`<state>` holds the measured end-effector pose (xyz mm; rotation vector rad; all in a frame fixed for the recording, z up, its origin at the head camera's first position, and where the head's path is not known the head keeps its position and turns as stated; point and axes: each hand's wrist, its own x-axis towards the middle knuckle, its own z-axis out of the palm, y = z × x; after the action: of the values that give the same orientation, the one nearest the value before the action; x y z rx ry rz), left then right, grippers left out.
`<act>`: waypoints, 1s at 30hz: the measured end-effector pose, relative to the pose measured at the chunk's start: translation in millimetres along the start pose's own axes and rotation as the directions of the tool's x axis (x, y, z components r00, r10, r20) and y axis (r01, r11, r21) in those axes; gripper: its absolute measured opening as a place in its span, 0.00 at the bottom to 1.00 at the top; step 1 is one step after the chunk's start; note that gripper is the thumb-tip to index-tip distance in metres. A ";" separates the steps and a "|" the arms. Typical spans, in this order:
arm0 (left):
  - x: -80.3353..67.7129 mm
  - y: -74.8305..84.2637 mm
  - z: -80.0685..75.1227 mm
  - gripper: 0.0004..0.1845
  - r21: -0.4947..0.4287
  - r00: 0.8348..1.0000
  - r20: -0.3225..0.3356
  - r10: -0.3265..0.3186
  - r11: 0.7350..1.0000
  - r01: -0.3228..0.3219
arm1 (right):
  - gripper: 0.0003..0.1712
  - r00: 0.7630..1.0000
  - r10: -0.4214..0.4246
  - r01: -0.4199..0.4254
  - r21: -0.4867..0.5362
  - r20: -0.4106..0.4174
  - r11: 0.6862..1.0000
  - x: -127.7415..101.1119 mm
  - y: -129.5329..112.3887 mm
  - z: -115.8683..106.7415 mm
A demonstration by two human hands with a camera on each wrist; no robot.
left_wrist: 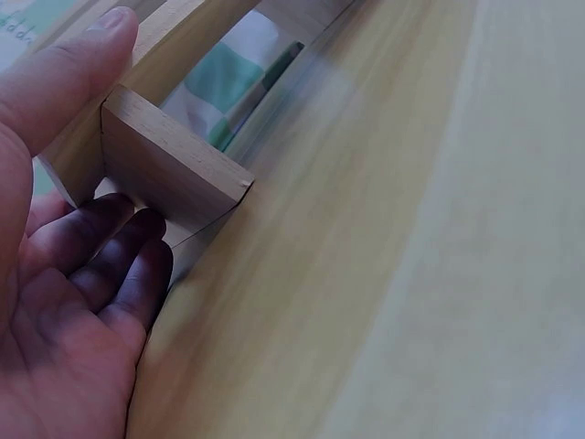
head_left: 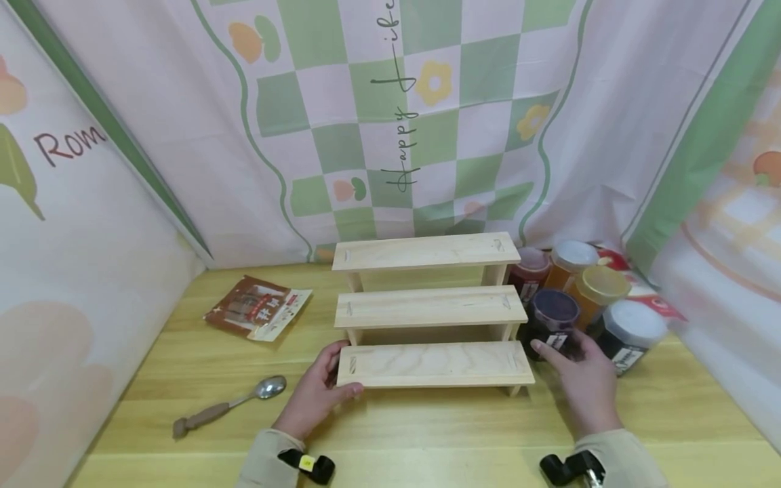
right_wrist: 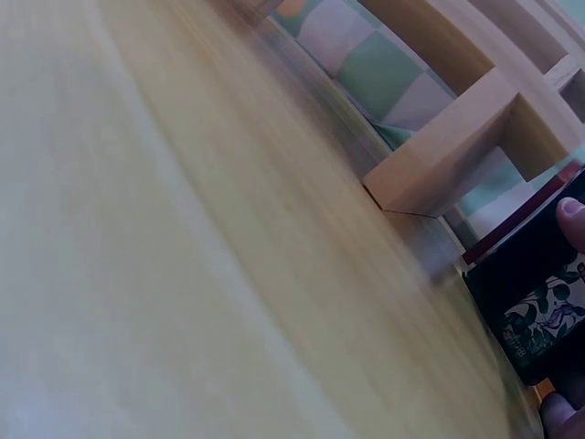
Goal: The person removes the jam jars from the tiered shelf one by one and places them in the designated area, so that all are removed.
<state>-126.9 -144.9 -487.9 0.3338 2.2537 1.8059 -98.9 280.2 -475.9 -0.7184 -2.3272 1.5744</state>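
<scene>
Left hand on the stepped rack's end, right hand closing on a dark jar.

Far left on the tabletop, a spoon with a brown handle; behind it a flat red-brown snack packet; then left hand gripping the left end of the three-step wooden rack, thumb over the lowest step, fingers curled under its edge beside the leg; rack standing mid-tabletop, all steps bare; just right of it, right hand wrapped round the dark-lidded jar, thumb and fingertips on its label; further right, a cluster of jars packed close, touching. Likely risks: rack sliding or tipping if the left grip eases; neighbouring jars knocked over by the lifting jar, so tightly packed; jar slipping from a fingertip hold and rolling.
</scene>
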 end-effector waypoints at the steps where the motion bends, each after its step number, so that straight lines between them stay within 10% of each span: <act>1: 0.3 -0.7 -0.3 0.48 0.002 1.000 0.001 0.000 1.000 0.000 | 0.57 1.000 0.000 0.000 0.001 -0.004 1.000 0.3 -0.1 0.8; 30: -1.3 2.1 -0.4 0.48 -0.004 1.000 0.010 0.003 1.000 -0.003 | 0.56 0.999 -0.024 0.024 0.008 -0.032 1.000 25.4 -6.0 16.6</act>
<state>-125.8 -145.3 -485.7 0.3450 2.2437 1.8062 -129.7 278.3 -478.8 -0.7058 -2.2966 1.5502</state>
